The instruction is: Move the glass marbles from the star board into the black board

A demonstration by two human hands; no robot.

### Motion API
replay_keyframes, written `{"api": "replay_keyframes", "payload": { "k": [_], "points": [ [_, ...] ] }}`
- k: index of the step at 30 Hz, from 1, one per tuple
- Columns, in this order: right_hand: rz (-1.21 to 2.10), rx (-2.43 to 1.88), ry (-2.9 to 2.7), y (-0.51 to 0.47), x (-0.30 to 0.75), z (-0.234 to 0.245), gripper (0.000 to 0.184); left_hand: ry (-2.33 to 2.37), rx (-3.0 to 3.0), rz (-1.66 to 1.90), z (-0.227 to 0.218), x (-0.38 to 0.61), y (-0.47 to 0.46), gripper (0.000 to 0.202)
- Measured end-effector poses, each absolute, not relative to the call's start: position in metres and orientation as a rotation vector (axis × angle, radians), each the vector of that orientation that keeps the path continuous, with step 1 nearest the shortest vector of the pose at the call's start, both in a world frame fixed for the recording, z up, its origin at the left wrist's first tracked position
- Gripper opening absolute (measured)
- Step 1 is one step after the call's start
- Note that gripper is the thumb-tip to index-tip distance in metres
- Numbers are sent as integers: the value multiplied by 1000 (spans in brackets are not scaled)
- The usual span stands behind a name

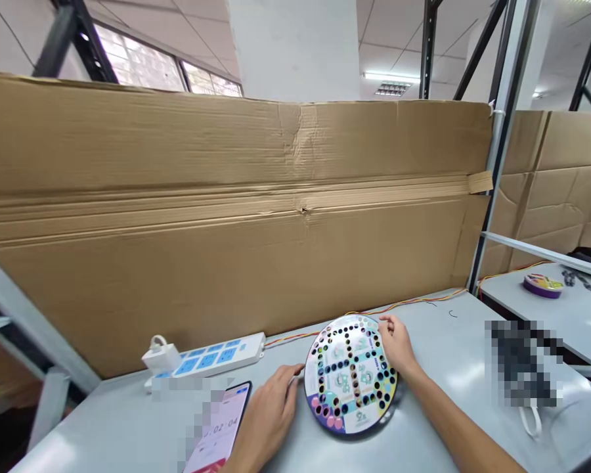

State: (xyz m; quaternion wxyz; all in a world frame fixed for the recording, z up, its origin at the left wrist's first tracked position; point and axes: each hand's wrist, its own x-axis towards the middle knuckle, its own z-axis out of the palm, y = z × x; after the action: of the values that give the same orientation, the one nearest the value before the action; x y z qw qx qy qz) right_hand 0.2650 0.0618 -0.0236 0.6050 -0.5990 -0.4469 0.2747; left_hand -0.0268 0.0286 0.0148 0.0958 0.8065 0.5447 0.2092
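Right hand (398, 345): fingers curled over the far right rim of the round board (350, 376), grasping it. Left hand (273, 410): fingertips at the board's left rim; cannot tell if gripping or merely resting.

Board sits mid-counter (440, 361), between the hands. Pale printed face, dark rim; many small round holes forming a cross and outer tracks; patches of purple, yellow, blue; pink discs at near left.

Left side tight: phone (224, 424) just beside the left hand, its screen lit; farther off, power strip (251, 348) with white plug (161, 356). Far edge bounded by upright cardboard (236, 289), thin wires (398, 303) along its foot. Right of board, open surface as far as a blurred dark object (522, 361), well apart.
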Motion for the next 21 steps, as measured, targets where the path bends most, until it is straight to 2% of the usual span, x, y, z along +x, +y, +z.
{"api": "replay_keyframes", "payload": {
  "k": [4, 8, 17, 21],
  "points": [
    [498, -1547, -1098, 67, 266, -39, 30, 1633, 2337, 577, 12, -22, 26, 51],
    [471, -1592, -1227, 64, 263, -44, 32, 1641, 2315, 585, 7, -19, 25, 57],
    [521, -1477, -1425, 56, 258, -28, 37, 1572, 2278, 612, 1, -18, 25, 57],
    [498, -1592, -1588, 49, 256, -18, 44, 1596, 2324, 606, -2, -17, 25, 56]
  ]
}}
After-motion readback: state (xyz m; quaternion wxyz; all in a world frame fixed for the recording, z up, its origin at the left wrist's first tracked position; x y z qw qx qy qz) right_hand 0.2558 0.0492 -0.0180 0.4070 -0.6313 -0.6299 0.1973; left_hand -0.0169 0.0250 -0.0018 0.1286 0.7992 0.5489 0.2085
